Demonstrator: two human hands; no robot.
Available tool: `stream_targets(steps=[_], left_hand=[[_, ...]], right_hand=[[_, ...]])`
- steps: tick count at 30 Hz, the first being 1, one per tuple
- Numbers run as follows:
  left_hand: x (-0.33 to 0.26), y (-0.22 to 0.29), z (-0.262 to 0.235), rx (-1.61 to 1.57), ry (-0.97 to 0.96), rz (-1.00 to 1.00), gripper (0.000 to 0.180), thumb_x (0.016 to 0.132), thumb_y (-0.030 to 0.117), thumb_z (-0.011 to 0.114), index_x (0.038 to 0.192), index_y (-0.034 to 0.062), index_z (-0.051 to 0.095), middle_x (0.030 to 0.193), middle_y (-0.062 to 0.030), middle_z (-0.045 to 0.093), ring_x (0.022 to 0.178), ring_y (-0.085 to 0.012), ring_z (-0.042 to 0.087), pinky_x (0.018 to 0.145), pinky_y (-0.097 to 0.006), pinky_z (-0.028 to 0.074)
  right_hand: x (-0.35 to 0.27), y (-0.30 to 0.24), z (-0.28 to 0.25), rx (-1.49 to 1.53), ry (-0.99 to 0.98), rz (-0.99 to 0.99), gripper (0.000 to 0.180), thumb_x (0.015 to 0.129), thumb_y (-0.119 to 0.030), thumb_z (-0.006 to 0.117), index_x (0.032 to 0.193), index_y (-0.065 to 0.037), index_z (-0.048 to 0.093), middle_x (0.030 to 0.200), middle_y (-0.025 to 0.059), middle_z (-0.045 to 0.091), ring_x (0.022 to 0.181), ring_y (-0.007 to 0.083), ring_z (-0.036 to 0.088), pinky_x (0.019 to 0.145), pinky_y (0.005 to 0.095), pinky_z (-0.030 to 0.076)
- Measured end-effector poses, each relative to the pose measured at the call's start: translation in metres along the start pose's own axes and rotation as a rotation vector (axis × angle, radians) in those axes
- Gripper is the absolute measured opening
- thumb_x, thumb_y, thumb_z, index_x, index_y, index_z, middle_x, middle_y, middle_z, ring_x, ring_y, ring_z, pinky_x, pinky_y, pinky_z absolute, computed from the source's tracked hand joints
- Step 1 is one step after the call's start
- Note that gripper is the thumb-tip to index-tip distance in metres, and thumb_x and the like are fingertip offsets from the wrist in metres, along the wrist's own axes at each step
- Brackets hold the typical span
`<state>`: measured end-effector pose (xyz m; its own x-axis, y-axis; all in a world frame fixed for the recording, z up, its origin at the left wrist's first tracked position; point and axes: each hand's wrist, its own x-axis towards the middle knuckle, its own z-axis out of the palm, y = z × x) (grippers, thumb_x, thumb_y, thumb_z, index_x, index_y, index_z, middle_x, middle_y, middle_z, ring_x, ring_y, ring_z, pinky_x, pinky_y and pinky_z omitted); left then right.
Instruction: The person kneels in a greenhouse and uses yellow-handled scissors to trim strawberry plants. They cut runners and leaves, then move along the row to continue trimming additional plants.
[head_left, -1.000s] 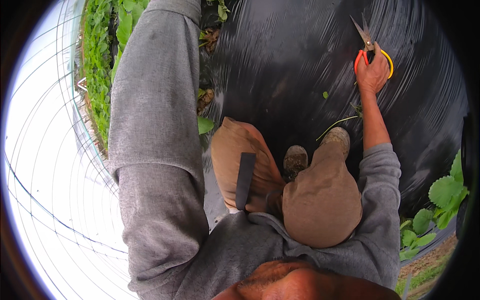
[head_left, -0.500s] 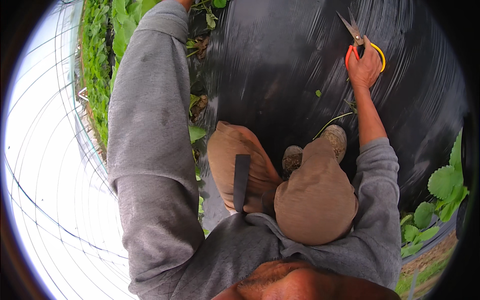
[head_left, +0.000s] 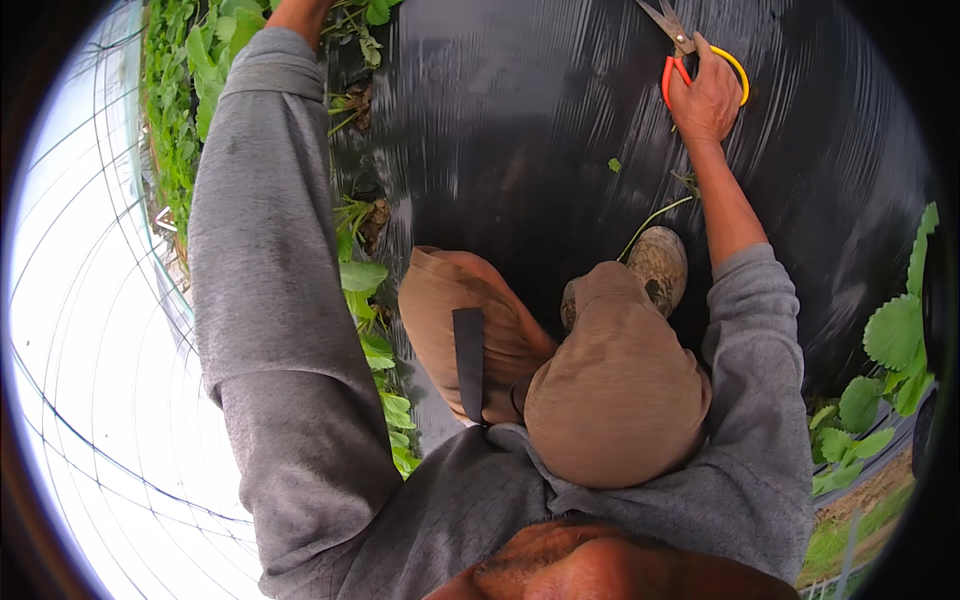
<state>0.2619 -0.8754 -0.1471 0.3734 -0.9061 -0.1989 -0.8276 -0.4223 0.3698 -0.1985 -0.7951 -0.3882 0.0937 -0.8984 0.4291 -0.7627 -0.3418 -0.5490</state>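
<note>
My right hand [head_left: 706, 108] is closed around a pair of scissors [head_left: 684, 44] with one red and one yellow handle loop. Its metal blades point away from me and are spread apart, running up to the top edge. Black plastic sheeting [head_left: 510, 120] lies beneath them. A cut green stem [head_left: 655, 212] rests on the sheeting between my right forearm and my boot. My left arm stretches far forward along leafy green plants [head_left: 215, 45]; only the wrist shows, and the hand is beyond the top edge.
My bent knees and a muddy boot [head_left: 657, 262] take up the middle. Low plants [head_left: 365, 277] line the sheeting's left side, and more leafy plants [head_left: 893, 335] grow at the right. A small leaf piece [head_left: 614, 165] lies on the sheeting. White netting-like covering [head_left: 100, 350] stands far left.
Both arms have reached a little farther forward and shifted left in view. The scissors have moved up with my right hand and stay spread. More plants show beside my left sleeve.
</note>
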Motion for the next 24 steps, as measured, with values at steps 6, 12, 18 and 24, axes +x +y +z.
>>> stream_targets(steps=[6,12,18,24], left_hand=[[0.011,0.028,0.001,-0.065,0.171,0.259,0.042,0.077,0.013,0.072,0.118,0.0027,0.068,0.112,-0.0114,0.069,0.095,-0.0228,0.063,0.083,-0.035,0.051],[0.019,0.037,0.003,-0.328,0.122,-0.039,0.033,0.079,0.024,0.071,0.109,0.0112,0.067,0.101,-0.0048,0.068,0.093,-0.0207,0.06,0.081,-0.037,0.047],[0.031,0.03,0.0,-0.781,0.191,-0.124,0.029,0.097,0.043,0.049,0.11,0.0221,0.063,0.098,-0.0012,0.068,0.091,-0.0183,0.058,0.083,-0.039,0.041],[0.011,0.044,-0.008,-0.995,0.064,-0.104,0.037,0.1,0.05,0.044,0.111,0.0196,0.063,0.096,-0.0007,0.07,0.085,-0.0192,0.063,0.074,-0.036,0.045]], right_hand=[[0.002,-0.003,-0.004,0.0,0.016,-0.01,0.055,0.084,-0.028,0.075,0.135,-0.018,0.058,0.105,0.0094,0.066,0.103,0.0298,0.063,0.092,0.0446,0.047],[0.004,-0.004,-0.004,0.011,0.015,-0.004,0.055,0.083,-0.028,0.076,0.134,-0.017,0.059,0.105,0.0089,0.066,0.102,0.0298,0.063,0.091,0.0445,0.047],[0.004,-0.005,-0.005,0.023,0.007,0.005,0.054,0.084,-0.028,0.076,0.134,-0.018,0.059,0.106,0.0087,0.066,0.103,0.0297,0.063,0.091,0.0445,0.047],[0.002,-0.004,-0.006,0.018,-0.011,0.009,0.053,0.085,-0.027,0.074,0.135,-0.019,0.058,0.106,0.0086,0.065,0.104,0.0296,0.061,0.093,0.0446,0.045]])
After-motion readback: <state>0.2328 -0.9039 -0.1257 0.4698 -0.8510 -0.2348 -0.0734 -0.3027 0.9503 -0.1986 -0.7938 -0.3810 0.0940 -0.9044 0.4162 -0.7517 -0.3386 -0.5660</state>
